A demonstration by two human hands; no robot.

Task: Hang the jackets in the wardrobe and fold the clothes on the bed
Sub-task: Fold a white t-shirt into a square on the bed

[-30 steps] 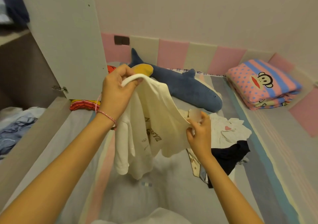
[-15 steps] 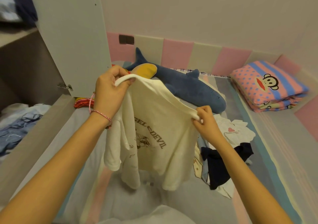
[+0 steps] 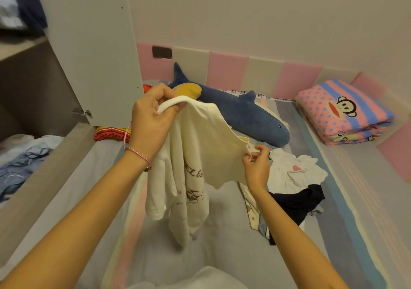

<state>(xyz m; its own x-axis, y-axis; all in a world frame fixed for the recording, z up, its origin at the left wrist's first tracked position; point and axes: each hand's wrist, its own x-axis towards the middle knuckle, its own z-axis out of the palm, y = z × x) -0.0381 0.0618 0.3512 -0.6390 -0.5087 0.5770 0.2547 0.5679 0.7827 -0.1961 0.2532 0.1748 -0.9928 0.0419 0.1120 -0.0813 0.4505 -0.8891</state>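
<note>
A: Where's the shirt?
B: The cream T-shirt [image 3: 200, 151] is held up over the middle of the bed [image 3: 222, 255]. It has a dark print on the front. The cloth is bunched, so the lettering is only partly readable.
A: Grip?
B: The left hand [image 3: 153, 119] is up high, with fingers and thumb curled round the ribbed collar. The right hand [image 3: 255, 166] is lower and to the right, pinching an edge of the fabric between thumb and fingertips. The cloth sags between the two, and the rest hangs from the left hand. Whether the bottom end touches the sheet, cannot tell.
A: Other clothes?
B: There's a loose heap just right of the right hand, toward the bed's right edge. A white garment with a pink heart [image 3: 293, 173] is on top, a dark garment [image 3: 298, 202] is nearer, and a patterned piece lies under both.
A: Rest of the bed?
B: A blue shark plush [image 3: 244, 115] lies along the far edge, and a folded monkey-face blanket [image 3: 342, 113] sits in the far right corner. A red striped item [image 3: 109, 133] is at the far left corner, below the open wardrobe door [image 3: 93, 48]. Blue and white clothes [image 3: 20, 162] lie in the wardrobe, past the left edge.
A: Wrists?
B: A pink cord bracelet [image 3: 138, 153] is on the left.
</note>
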